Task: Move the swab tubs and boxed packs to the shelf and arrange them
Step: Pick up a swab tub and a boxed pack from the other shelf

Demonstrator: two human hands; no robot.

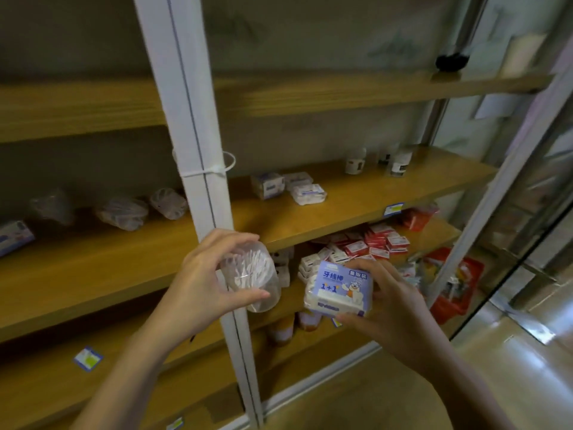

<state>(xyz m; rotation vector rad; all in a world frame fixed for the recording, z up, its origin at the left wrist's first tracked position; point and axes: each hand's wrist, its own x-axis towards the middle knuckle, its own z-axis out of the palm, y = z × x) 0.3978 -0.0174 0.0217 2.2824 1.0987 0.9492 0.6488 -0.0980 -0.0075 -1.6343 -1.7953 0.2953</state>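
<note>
My left hand (201, 280) grips a clear round swab tub (252, 279) full of white swabs, held in front of the white shelf post. My right hand (393, 308) holds a blue and white boxed pack (338, 290) from its right side and underneath. Both are held just below the front edge of the middle wooden shelf (356, 209). On that shelf, three more clear tubs (122, 212) lie on the left section. Three boxed packs (290, 187) sit right of the post.
A white upright post (198, 169) with a cable tie splits the shelving. White bottles (375, 161) stand at the shelf's back right. The lower shelf holds several red and white small boxes (369, 246). A red basket (455, 287) sits on the floor. A glass panel stands at right.
</note>
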